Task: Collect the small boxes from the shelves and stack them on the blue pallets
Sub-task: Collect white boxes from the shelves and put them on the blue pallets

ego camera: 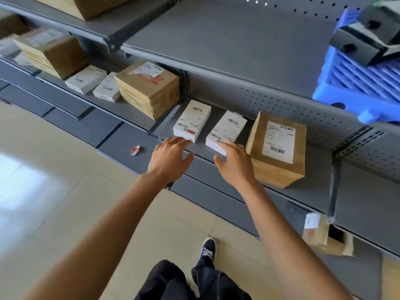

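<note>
Grey shelf [313,187] holds two white boxes left of the brown box [279,148]. Your left hand [171,159] spreads loose at the left box [192,120]; your right hand [236,163] rests relaxed fingers on the right box [227,131], gripping nothing.

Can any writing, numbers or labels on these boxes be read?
None can be read.
White boxes: barcodes and small print, too blurred.
Brown box: white label with barcodes, text too small.
Left brown box: red print and torn label, illegible.
</note>
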Tool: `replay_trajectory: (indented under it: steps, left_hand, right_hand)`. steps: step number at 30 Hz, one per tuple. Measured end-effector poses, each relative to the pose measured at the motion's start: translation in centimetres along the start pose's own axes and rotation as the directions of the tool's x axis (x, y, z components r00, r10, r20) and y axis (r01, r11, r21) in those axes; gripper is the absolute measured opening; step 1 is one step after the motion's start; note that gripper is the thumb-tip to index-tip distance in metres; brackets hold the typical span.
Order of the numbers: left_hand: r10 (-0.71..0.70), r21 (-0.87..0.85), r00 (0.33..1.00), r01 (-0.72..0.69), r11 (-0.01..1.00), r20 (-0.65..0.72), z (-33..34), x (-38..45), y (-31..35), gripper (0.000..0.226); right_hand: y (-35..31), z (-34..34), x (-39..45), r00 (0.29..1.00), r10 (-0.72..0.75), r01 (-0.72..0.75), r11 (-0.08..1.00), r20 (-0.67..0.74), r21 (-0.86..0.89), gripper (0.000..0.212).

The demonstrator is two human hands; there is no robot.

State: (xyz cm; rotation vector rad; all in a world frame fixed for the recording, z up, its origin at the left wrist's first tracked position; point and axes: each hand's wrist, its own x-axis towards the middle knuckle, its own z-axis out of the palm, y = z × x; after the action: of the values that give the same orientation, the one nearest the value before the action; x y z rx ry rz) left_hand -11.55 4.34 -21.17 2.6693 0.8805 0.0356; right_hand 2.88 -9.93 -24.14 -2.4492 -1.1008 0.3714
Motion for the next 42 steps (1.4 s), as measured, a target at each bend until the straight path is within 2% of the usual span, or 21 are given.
replay_trajectory:
  steps: [6,13,21,25,29,42]
  left_hand:
    - [0.023,-0.011,0.999,-0.022,1.000,0.039,1.4,4.5,-3.0,0.050]
    - [0.139,-0.020,0.987,-0.138,0.990,0.085,3.9,9.7,-7.0,0.051]
    - [0.180,0.002,0.977,-0.181,0.983,0.112,6.7,14.9,-8.5,0.060]
    - [0.198,0.007,0.970,-0.201,0.980,0.139,8.6,16.8,-8.6,0.065]
    - [0.221,0.027,0.961,-0.228,0.973,0.165,10.1,17.9,-8.8,0.065]
    - [0.261,0.006,0.965,-0.262,0.965,0.016,11.4,17.3,-10.3,0.065]
  right_hand:
    - [0.2,2.3,2.7,0.997,0.080,-0.080,0.997,-0.007,-0.011,0.049]
    - [-0.8,6.2,5.2,0.970,0.240,-0.243,0.968,-0.043,-0.070,0.052]
    - [-1.2,9.6,8.7,0.908,0.390,-0.407,0.908,-0.154,-0.097,0.070]
    - [-0.8,11.3,10.7,0.890,0.419,-0.440,0.893,-0.182,-0.096,0.079]
    - [-0.3,12.8,11.8,0.877,0.446,-0.466,0.880,-0.179,-0.091,0.075]
    - [0.7,16.4,10.9,0.809,0.399,-0.436,0.900,-0.431,0.013,0.058]
